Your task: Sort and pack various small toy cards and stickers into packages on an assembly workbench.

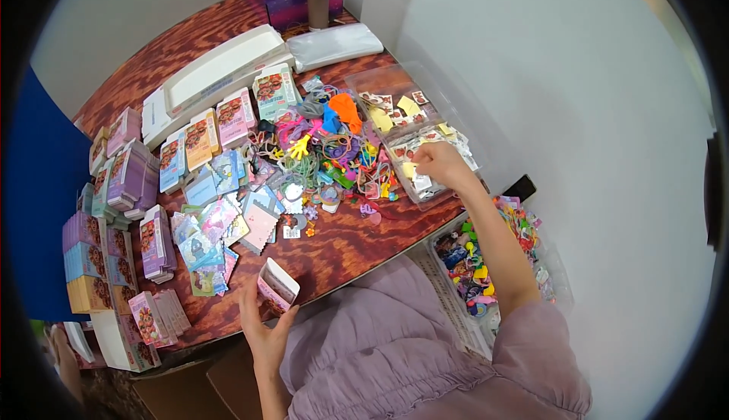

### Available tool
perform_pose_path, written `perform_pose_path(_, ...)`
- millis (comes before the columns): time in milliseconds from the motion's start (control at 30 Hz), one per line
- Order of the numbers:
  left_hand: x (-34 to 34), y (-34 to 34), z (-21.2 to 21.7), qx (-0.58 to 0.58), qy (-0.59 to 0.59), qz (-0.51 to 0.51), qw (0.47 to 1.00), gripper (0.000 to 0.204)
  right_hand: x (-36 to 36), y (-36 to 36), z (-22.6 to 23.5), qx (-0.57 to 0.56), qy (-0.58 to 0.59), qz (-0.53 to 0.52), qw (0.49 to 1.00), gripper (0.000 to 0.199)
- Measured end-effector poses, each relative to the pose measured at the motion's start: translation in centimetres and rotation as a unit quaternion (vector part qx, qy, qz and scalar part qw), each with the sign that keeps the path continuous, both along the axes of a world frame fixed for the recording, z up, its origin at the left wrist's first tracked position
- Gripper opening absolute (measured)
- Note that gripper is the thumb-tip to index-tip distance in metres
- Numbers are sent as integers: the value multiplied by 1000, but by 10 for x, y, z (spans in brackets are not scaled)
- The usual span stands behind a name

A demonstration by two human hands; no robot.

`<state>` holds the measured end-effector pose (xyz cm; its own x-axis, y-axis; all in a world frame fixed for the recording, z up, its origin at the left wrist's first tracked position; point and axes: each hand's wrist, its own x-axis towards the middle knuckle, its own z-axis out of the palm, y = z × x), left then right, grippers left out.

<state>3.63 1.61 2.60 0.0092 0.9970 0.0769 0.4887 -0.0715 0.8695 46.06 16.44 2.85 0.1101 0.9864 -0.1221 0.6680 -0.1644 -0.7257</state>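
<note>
Near the table's front edge, the left hand (266, 327) grips a small open box (277, 285), mouth tilted up as if to take a filling. Farther right, the right hand (439, 163) pinches something small over a clear tray (448, 116) of flat stickers; what it holds I cannot tell. Between them sprawls a pile of colourful toys (334, 146), with stacked boxes (129, 215) left and a toy bin (493, 260) near the right arm.

Bright, even light, soft shadows, mild glare on the pale wall, fisheye bending and black vignette at the rim.
</note>
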Motion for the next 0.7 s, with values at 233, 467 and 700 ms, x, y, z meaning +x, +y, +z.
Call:
perform_pose_path(233,-4,-2,-2,14,7,5,1000,81,9,-14,23,-50,144,-65,986,6)
perform_pose_path(467,19,10,18,-43,-41,-7,998,76,16,-21,24,-18,441,-95,892,12)
perform_pose_path(700,40,22,16,28,61,-93,993,74,-102,-44,53,-164,502,123,840,19)
